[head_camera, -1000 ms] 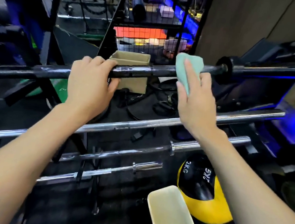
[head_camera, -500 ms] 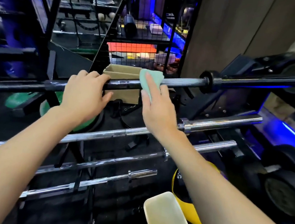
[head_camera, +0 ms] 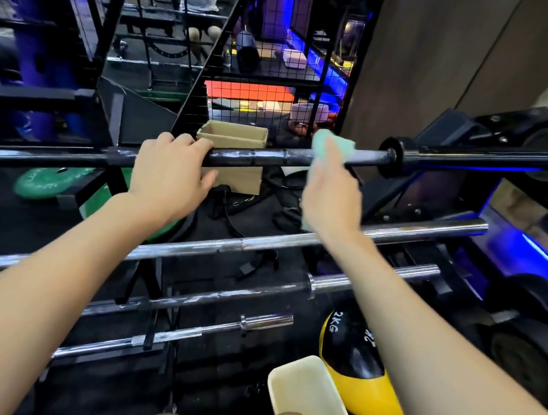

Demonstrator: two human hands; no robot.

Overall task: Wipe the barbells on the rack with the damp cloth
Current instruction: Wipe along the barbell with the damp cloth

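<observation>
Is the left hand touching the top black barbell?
Touching. The head view shows the left hand lying on the top black barbell, fingers over it.

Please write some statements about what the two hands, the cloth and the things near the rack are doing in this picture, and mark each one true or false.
1. The right hand holds the green cloth on the top black barbell. True.
2. The left hand holds a chrome bar. False: it grips the top black barbell.
3. The cardboard box is behind the top barbell. True.
4. The medicine ball is red. False: it is yellow and black.
</observation>
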